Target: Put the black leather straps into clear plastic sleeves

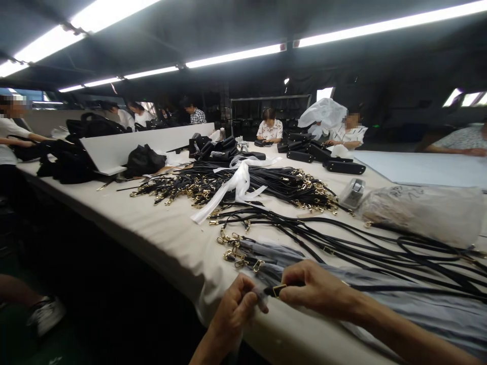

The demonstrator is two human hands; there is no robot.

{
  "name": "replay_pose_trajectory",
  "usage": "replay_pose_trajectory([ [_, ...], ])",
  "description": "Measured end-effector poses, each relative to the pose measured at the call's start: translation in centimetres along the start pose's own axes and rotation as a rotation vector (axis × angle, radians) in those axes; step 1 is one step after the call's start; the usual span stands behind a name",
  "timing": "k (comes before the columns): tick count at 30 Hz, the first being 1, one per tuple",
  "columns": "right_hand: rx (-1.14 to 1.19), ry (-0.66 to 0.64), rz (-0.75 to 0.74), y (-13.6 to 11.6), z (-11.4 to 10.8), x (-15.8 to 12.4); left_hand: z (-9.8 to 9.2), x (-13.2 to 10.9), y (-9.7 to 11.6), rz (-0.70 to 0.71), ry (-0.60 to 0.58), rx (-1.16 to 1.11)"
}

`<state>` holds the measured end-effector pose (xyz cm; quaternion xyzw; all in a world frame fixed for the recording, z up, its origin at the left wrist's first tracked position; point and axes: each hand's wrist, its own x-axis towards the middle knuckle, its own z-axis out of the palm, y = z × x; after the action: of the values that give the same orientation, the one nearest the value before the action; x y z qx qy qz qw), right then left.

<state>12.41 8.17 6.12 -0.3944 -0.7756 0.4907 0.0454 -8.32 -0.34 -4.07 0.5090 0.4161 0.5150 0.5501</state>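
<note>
My left hand (pixel 235 310) is closed in a pinch at the near edge of the white table (pixel 167 233), its fingertips on a small clear plastic wrap. My right hand (pixel 316 290) is closed on the end of a black strap (pixel 380 288) with a gold clasp tip, held just right of my left fingers. The strap trails off to the right over grey plastic sleeves (pixel 437 314). Just beyond my hands lie several black straps with gold clasps (pixel 243 253).
A large pile of black straps (pixel 236 187) with a white ribbon (pixel 236 190) fills the table's middle. A clear plastic bag (pixel 422 210) lies at right. Black bags (pixel 323 154) and several seated workers (pixel 270 129) are at the far end. A person's shoe (pixel 43 314) shows at the lower left.
</note>
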Motion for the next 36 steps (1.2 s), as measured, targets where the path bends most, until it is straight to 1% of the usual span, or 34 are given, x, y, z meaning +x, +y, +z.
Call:
replay_pose_trajectory([
  [2, 0.114, -0.126, -0.021, 0.1, -0.2, -0.3, 0.0, 0.2, -0.2, -0.015, -0.003, -0.092],
  [3, 0.129, -0.163, -0.028, 0.1, -0.3, -0.5, 0.0, 0.2, -0.4, -0.015, -0.014, -0.118],
  [6, 0.045, -0.168, -0.05, -0.2, -0.3, -0.6, 0.4, 0.3, -0.5, 0.003, -0.039, -0.11],
  [8, -0.045, -0.112, -0.053, -0.7, -0.2, -0.4, 0.6, 0.3, -0.4, 0.016, -0.036, -0.051],
  [11, -0.264, 0.074, -0.058, -1.2, -0.3, 0.0, 0.9, 0.2, 0.0, 0.053, -0.017, 0.037],
  [13, -0.422, 0.147, -0.104, -1.1, -0.5, 0.1, 0.9, 0.2, 0.1, 0.07, -0.014, 0.074],
  [16, -0.62, 0.159, -0.297, -0.3, -0.2, 0.0, 0.8, 0.3, 0.2, 0.006, -0.06, 0.001],
  [18, -0.706, 0.166, -0.398, 0.3, 0.8, -0.1, 0.9, 0.4, 0.2, -0.06, -0.099, -0.065],
  [19, -0.731, 0.167, -0.407, 0.5, 1.5, -0.2, 0.9, 0.4, 0.2, -0.077, -0.106, -0.061],
  [21, -0.751, 0.167, -0.368, 0.8, 2.8, -0.1, 1.1, 0.5, 0.0, -0.064, -0.092, 0.039],
  [23, -0.726, 0.165, -0.293, 0.8, 3.7, -0.1, 1.4, 0.4, -0.2, 0.012, -0.065, 0.203],
  [24, -0.678, 0.158, -0.251, 0.8, 3.8, -0.1, 1.5, 0.4, -0.4, 0.049, -0.05, 0.275],
  [26, -0.491, 0.097, -0.139, 0.8, 3.2, -0.1, 1.7, 0.4, -0.8, 0.078, -0.003, 0.332],
  [28, -0.26, 0.012, 0.0, 1.0, 2.1, -0.2, 1.6, 0.4, -1.0, 0.049, 0.068, 0.237],
  [30, -0.099, -0.025, 0.08, 1.4, 1.1, -0.3, 1.3, 0.4, -1.0, -0.013, 0.091, 0.049],
  [33, -0.012, 0.033, 0.069, 2.1, 0.6, -0.1, 0.7, 0.1, -0.6, -0.103, 0.034, -0.226],
  [34, 0.002, 0.046, 0.062, 2.2, 0.6, -0.1, 0.6, -0.1, -0.4, -0.125, 0.019, -0.266],
  [36, 0.007, 0.066, 0.064, 2.2, 0.6, 0.0, 0.3, -0.4, -0.2, -0.144, 0.02, -0.27],
])
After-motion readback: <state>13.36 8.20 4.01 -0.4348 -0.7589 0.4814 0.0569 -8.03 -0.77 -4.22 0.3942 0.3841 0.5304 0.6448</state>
